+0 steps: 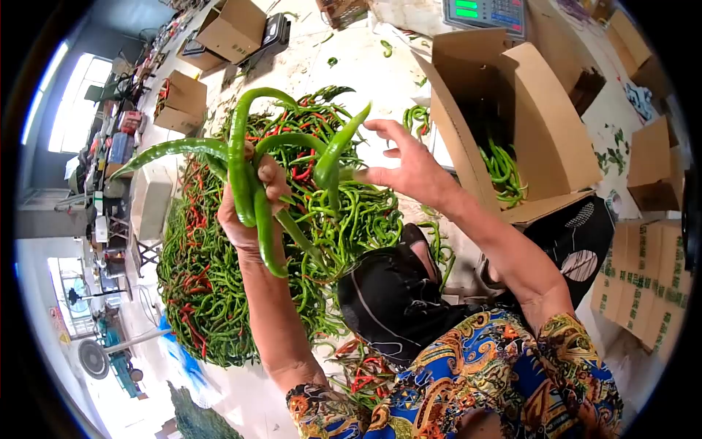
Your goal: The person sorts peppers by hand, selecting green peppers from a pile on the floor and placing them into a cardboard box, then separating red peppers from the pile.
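Observation:
Several long green peppers (239, 157) are bunched in my left hand (256, 194), whose fingers wrap round them above a large pile of green and red peppers (212, 293). To its right, my right hand (409, 164) has thumb and fingers spread apart. Between the two hands a thick green pepper (340, 150) points up toward the right fingertips; whether the thumb touches its lower part I cannot tell. An open cardboard box (556, 139) stands right of my right hand, with green peppers (501, 172) inside.
A digital scale (484, 16) is at the top, behind the box. Other cardboard boxes (232, 29) stand at the back left and far right. A smaller heap of red and green peppers (362, 373) lies near my knees. A fan (93, 360) is at the lower left.

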{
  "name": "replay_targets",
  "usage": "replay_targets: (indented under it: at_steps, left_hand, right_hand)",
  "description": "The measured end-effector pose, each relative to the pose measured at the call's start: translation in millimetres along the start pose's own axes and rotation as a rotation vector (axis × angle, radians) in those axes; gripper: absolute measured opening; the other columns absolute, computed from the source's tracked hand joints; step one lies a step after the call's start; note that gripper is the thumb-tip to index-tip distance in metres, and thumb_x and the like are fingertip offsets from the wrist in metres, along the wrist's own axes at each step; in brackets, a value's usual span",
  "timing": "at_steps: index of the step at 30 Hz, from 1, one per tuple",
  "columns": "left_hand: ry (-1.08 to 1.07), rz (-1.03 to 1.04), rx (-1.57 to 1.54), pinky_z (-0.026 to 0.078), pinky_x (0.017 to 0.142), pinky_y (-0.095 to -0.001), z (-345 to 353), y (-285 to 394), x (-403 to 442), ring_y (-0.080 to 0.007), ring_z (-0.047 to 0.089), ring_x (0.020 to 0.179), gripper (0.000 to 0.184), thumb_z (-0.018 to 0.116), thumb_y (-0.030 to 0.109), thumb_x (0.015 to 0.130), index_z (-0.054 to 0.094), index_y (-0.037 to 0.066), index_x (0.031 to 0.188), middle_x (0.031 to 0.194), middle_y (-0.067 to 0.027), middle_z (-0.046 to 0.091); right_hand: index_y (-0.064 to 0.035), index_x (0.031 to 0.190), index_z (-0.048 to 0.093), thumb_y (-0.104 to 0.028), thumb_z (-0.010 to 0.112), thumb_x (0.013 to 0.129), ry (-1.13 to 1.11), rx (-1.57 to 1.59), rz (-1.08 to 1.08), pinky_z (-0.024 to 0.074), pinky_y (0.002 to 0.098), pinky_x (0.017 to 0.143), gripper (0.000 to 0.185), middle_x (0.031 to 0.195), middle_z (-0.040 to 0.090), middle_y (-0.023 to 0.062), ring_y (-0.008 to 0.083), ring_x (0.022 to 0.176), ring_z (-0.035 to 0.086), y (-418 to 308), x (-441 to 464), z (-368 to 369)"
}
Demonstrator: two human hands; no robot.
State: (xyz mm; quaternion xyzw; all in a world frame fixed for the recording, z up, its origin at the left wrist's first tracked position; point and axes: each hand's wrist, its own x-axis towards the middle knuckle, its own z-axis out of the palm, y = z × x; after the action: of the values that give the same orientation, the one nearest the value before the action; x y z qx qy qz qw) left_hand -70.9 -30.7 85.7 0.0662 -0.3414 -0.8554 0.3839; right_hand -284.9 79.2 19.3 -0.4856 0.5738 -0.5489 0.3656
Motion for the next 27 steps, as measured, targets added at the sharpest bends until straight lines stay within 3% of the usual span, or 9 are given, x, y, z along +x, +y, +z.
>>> replay_targets:
  at_steps: [4,6,8,11,14,17,19,21,27]
  left_hand:
    - [-0.001,-0.036,0.047,0.038,0.044,-0.0193,24.0,-11.9,8.2,-0.0133,0.045,0.058,0.037,0.055,0.029,0.092,0.049,0.004,0.118,0.081,-0.0079,0.047]
    - [-0.041,-0.078,0.025,0.033,0.043,-0.0197,34.3,-20.1,11.2,-0.0125,0.042,0.055,0.035,0.055,0.03,0.091,0.05,0.004,0.114,0.077,-0.006,0.046]
    - [-0.079,-0.095,0.039,0.04,0.048,-0.0228,40.3,-29.1,11.7,-0.0153,0.043,0.055,0.037,0.055,0.032,0.091,0.05,0.004,0.115,0.076,-0.0058,0.047]
    - [-0.132,-0.266,0.004,0.053,0.069,-0.0341,36.0,-39.4,5.0,-0.0273,0.063,0.082,0.047,0.057,0.035,0.09,0.05,0.004,0.126,0.104,-0.0173,0.062]
    - [0.083,-0.308,0.15,0.055,0.081,-0.0403,36.4,-55.5,5.0,-0.0311,0.063,0.099,0.042,0.064,0.032,0.087,0.054,0.005,0.117,0.114,-0.0211,0.061]
    - [0.156,-0.242,0.24,0.055,0.076,-0.0364,50.3,-68.1,13.6,-0.0289,0.064,0.096,0.036,0.065,0.029,0.086,0.056,0.006,0.114,0.112,-0.021,0.063]
    - [0.113,-0.294,0.228,0.054,0.075,-0.0339,43.8,-72.8,15.9,-0.0241,0.065,0.088,0.028,0.059,0.018,0.091,0.056,0.004,0.114,0.101,-0.0177,0.067]
    - [0.29,-0.296,0.329,0.054,0.073,-0.0336,54.2,-97.5,17.9,-0.0211,0.065,0.084,0.027,0.058,0.014,0.091,0.055,0.001,0.115,0.099,-0.0151,0.067]
    - [0.265,-0.367,0.287,0.05,0.086,-0.0345,74.3,-122.8,19.0,-0.0196,0.06,0.095,0.048,0.062,0.008,0.084,0.048,-0.003,0.128,0.105,-0.0112,0.062]
  right_hand:
    - [0.0022,0.132,0.042,-0.035,0.08,0.075,-0.328,0.625,0.184,0.0377,0.0382,0.104,0.078,0.132,0.051,0.023,0.0248,0.124,0.048,-26.1,-0.6,-2.3]
    - [0.0004,0.13,0.043,-0.035,0.078,0.078,-0.291,0.764,0.177,0.043,0.0353,0.098,0.072,0.117,0.059,0.0119,0.0189,0.11,0.056,-26.1,-1.7,11.1]
    - [-0.0004,0.126,0.045,-0.033,0.073,0.083,-0.29,1.007,0.196,0.052,0.0311,0.081,0.06,0.1,0.059,0.0037,0.0136,0.091,0.06,-38.7,-8.0,10.9]
    - [0.0004,0.121,0.045,-0.012,0.059,0.088,-0.06,1.173,0.147,0.0528,0.0285,0.074,0.038,0.099,0.058,0.007,0.0145,0.084,0.059,-44.8,-14.6,-1.2]
    - [0.0028,0.13,0.038,-0.009,0.058,0.085,0.102,0.967,0.173,0.0492,0.0296,0.065,0.05,0.096,0.059,0.0101,0.0138,0.075,0.054,-40.4,-12.8,-21.4]
    - [0.0021,0.132,0.035,-0.011,0.056,0.089,0.293,0.992,0.185,0.048,0.028,0.069,0.05,0.097,0.06,0.0123,0.0146,0.076,0.055,-32.1,-14.8,-57.7]
    - [0.0011,0.132,0.035,-0.016,0.058,0.091,0.209,0.917,0.192,0.0483,0.0278,0.067,0.05,0.102,0.06,0.0113,0.0145,0.081,0.058,-27.4,-17.2,-70.6]
    - [0.0022,0.135,0.031,-0.024,0.07,0.086,0.176,0.797,0.234,0.0485,0.0265,0.068,0.067,0.111,0.058,0.0111,0.0154,0.094,0.061,-27.8,-25.2,-66.8]
    - [0.0036,0.139,0.024,-0.013,0.076,0.081,0.088,1.025,0.299,0.0494,0.0256,0.068,0.08,0.105,0.061,0.0118,0.018,0.086,0.065,-5.5,-25.0,-72.0]
